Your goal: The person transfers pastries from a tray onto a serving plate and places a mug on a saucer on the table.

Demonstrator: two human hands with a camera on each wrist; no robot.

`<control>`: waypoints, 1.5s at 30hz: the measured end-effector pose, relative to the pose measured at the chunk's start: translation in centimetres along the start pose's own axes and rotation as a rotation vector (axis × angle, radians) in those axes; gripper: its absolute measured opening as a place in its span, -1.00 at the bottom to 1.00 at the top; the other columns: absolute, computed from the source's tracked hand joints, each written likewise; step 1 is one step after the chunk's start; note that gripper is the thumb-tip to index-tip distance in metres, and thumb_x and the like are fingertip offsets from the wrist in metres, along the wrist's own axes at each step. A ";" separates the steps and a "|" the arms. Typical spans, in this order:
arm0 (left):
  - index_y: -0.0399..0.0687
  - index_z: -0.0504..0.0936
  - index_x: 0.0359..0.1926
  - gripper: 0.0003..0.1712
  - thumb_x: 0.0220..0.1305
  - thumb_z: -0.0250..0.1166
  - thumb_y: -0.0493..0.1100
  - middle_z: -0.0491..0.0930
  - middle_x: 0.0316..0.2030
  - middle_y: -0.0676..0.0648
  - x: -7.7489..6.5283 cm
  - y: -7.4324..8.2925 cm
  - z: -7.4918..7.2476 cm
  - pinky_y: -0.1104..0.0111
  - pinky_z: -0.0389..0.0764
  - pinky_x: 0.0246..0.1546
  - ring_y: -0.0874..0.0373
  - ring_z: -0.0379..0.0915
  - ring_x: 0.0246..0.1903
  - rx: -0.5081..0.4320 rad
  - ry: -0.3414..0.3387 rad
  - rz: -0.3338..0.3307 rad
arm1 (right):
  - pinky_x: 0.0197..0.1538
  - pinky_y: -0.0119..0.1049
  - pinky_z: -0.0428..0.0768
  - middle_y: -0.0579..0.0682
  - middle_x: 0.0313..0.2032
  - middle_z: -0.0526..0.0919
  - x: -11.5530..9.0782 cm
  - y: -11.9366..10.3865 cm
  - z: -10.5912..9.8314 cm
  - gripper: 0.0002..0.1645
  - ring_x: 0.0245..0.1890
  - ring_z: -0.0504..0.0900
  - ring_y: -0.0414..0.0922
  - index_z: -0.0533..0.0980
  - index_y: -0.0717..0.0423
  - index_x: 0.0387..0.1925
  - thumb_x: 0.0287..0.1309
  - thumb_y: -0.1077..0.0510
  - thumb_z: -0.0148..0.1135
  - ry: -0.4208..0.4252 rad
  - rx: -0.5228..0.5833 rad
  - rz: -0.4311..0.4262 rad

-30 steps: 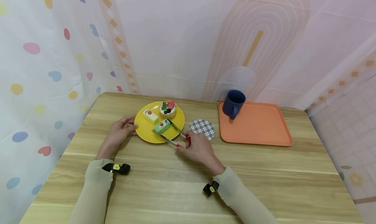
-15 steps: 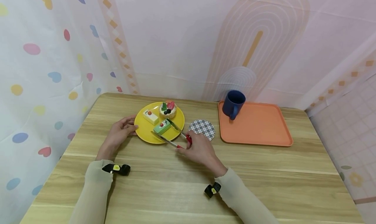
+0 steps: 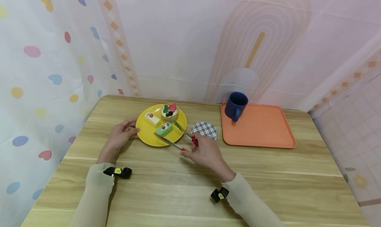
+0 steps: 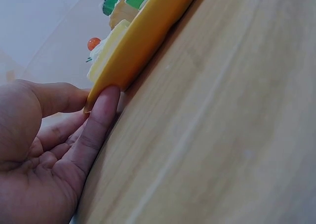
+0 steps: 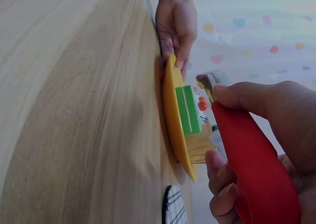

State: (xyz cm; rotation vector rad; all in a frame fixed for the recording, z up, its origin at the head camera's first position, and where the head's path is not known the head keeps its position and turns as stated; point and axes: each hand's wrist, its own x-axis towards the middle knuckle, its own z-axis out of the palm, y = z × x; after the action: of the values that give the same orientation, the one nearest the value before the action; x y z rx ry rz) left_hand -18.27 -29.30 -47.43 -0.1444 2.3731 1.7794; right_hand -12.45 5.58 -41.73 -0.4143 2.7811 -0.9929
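Note:
My left hand [image 3: 119,136] pinches the left rim of a yellow plate [image 3: 146,136], thumb and finger on either side of the edge in the left wrist view. On the plate lie a green cake slice [image 3: 164,129], a pale yellow cake slice [image 3: 152,119] and a fruit-topped tart [image 3: 169,112]. Metal tongs [image 3: 184,131] with red handles [image 5: 252,165] are gripped in my right hand [image 3: 206,152]. Their arms stand spread on both sides of the green slice, over the plate, one tip near the tart. Whether they touch the slice I cannot tell.
A round plaid coaster [image 3: 205,129] lies right of the plate, partly behind my right hand. Farther right is an orange tray [image 3: 262,128] with a dark blue mug [image 3: 236,105] on its back left corner. A patterned cloth [image 3: 178,38] hangs behind the table.
The tongs' arms have spread wider, and the far one has swung away from the green slice. My right hand has drawn slightly back to the right. My left hand stays on the plate.

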 end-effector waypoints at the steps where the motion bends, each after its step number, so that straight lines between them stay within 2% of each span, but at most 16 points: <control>1: -0.12 0.23 0.56 -0.32 0.53 0.20 -0.14 0.43 0.17 -0.14 0.0 0.0 0.0 0.48 0.77 -0.08 0.40 0.58 -0.13 -0.001 0.001 0.001 | -0.56 -0.43 0.37 -0.17 -0.52 0.56 -0.1 0.0 -0.1 -0.27 -0.59 0.45 -0.23 0.56 0.13 0.05 0.04 -0.27 0.54 0.001 0.006 0.002; 5: -0.13 0.24 0.56 -0.32 0.53 0.20 -0.14 0.43 0.16 -0.12 0.0 -0.1 0.1 0.49 0.76 -0.08 0.40 0.57 -0.12 0.001 0.004 0.003 | -0.58 -0.42 0.37 -0.16 -0.49 0.58 -0.4 0.1 -0.4 -0.27 -0.59 0.46 -0.22 0.55 0.13 0.08 0.05 -0.26 0.54 0.002 0.023 0.010; 13: -0.14 0.19 0.57 -0.33 0.55 0.15 -0.19 0.39 0.25 -0.24 0.2 -0.3 -0.1 0.50 0.76 -0.06 0.44 0.56 -0.12 -0.003 -0.009 0.002 | -0.56 -0.43 0.38 -0.07 -0.40 0.67 -1.0 0.5 -1.3 -0.21 -0.57 0.46 -0.24 0.54 0.16 0.14 0.05 -0.27 0.53 0.027 0.028 0.003; 20: -0.11 0.19 0.58 -0.32 0.55 0.15 -0.16 0.37 0.27 -0.26 0.2 -0.2 -0.1 0.50 0.75 -0.06 0.43 0.56 -0.13 0.000 -0.011 -0.010 | -0.54 -0.42 0.36 -0.12 -0.43 0.63 -1.3 1.1 -2.6 -0.23 -0.56 0.44 -0.23 0.57 0.17 0.13 0.06 -0.25 0.53 0.093 0.013 -0.030; 31: -0.12 0.18 0.58 -0.32 0.55 0.14 -0.19 0.37 0.27 -0.27 0.2 -0.2 -0.2 0.50 0.75 -0.06 0.44 0.55 -0.14 -0.003 -0.012 -0.016 | -0.58 -0.43 0.32 -0.15 -0.49 0.61 -1.7 2.2 -4.0 -0.31 -0.61 0.43 -0.23 0.57 0.13 0.03 0.03 -0.22 0.56 0.137 0.034 -0.010; 38: -0.10 0.19 0.58 -0.32 0.55 0.16 -0.17 0.37 0.28 -0.28 -0.1 0.1 0.0 0.50 0.76 -0.07 0.42 0.56 -0.14 0.001 -0.003 -0.017 | -0.49 -0.43 0.50 -0.09 -0.45 0.67 -2.0 3.0 -4.6 -0.24 -0.55 0.52 -0.26 0.55 0.17 0.13 0.05 -0.21 0.56 0.166 0.029 -0.025; 45: -0.09 0.23 0.57 -0.33 0.54 0.18 -0.14 0.41 0.21 -0.19 -0.4 0.2 0.1 0.48 0.76 -0.06 0.39 0.57 -0.13 0.007 0.009 -0.020 | -0.53 -0.42 0.44 -0.09 -0.42 0.69 -2.5 3.7 -5.5 -0.19 -0.55 0.50 -0.22 0.53 0.19 0.20 0.05 -0.20 0.55 0.186 0.046 -0.008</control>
State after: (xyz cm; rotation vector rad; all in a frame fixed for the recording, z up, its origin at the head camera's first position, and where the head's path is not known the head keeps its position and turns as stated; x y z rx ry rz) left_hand -17.94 -29.12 -47.18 -0.1746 2.3752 1.7654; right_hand -12.20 12.39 -39.72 -0.3436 2.9145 -1.1496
